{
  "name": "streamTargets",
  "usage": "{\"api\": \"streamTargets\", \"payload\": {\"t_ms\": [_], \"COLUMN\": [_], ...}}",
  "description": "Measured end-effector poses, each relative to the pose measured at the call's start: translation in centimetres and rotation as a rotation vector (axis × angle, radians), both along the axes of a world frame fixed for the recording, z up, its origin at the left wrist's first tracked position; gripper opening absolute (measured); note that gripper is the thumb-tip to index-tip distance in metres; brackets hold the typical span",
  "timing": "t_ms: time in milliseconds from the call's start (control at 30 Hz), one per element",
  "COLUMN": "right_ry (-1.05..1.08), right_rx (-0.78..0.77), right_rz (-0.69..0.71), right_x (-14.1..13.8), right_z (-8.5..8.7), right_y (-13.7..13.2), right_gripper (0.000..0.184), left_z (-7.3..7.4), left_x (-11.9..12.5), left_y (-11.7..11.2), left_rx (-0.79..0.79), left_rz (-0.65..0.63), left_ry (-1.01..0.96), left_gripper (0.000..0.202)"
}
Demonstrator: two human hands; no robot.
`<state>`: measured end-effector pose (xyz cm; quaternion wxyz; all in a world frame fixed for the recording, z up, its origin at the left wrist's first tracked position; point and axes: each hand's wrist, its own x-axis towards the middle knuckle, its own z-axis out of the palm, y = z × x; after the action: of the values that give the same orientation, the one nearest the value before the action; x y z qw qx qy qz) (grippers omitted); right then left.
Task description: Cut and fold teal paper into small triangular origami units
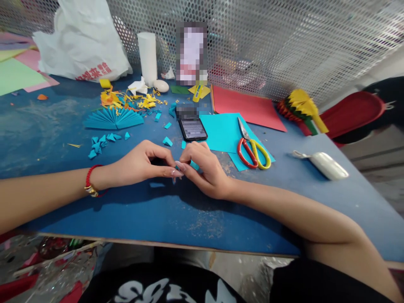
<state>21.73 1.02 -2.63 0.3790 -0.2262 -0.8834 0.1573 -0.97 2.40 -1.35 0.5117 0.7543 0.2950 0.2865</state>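
My left hand (143, 165), with a red cord bracelet (91, 181) at the wrist, meets my right hand (206, 170) at the fingertips, just above the blue table. Both hands are closed in a pinch around a small piece of blue paper (195, 165), mostly hidden by the fingers. Beyond my left hand lies a cluster of small folded blue paper pieces (98, 144). A pleated blue paper fan (115, 119) is spread behind them. Several loose blue scraps (167, 141) lie near a smartphone (193, 128) just past my hands.
Scissors (252, 149) with red and yellow handles rest on blue paper sheets (221, 131). Red paper (246, 107), a white case (328, 165) and a yellow-and-red folded paper piece (299, 107) lie rightward. Yellow shreds (145, 101), a paper roll (147, 59) and a plastic bag (83, 46) stand behind.
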Motion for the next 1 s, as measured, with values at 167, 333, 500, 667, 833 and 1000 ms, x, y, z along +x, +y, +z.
{"api": "streamTargets", "payload": {"t_ms": [167,333,500,667,833,1000], "right_ry": [-0.018,-0.039,-0.083,-0.463,-0.91,-1.028], "right_rx": [0.141,0.193,0.181,-0.09,-0.499,-0.675], "right_rz": [-0.002,0.001,-0.23,-0.96,-1.116,-1.118], "right_x": [0.0,-0.2,2.2,9.0,12.5,13.0], "right_z": [-0.2,-0.9,0.9,6.1,7.2,5.2], "right_y": [0.6,0.8,2.0,4.4,5.3,5.4], "right_gripper": [0.024,0.029,0.039,0.032,0.031,0.035], "left_z": [0.2,0.8,0.8,0.5,-0.1,-0.4], "left_x": [-0.1,0.1,0.1,-0.2,-0.3,-0.3], "left_y": [0.3,0.1,0.0,0.4,0.8,0.9], "left_rx": [-0.108,-0.241,-0.282,-0.315,-0.32,-0.315], "left_rz": [-0.006,-0.001,0.046,0.039,0.037,0.058], "left_ry": [-0.018,-0.076,-0.152,-0.209,-0.244,-0.263], "left_gripper": [0.039,0.039,0.035,0.023,0.021,0.019]}}
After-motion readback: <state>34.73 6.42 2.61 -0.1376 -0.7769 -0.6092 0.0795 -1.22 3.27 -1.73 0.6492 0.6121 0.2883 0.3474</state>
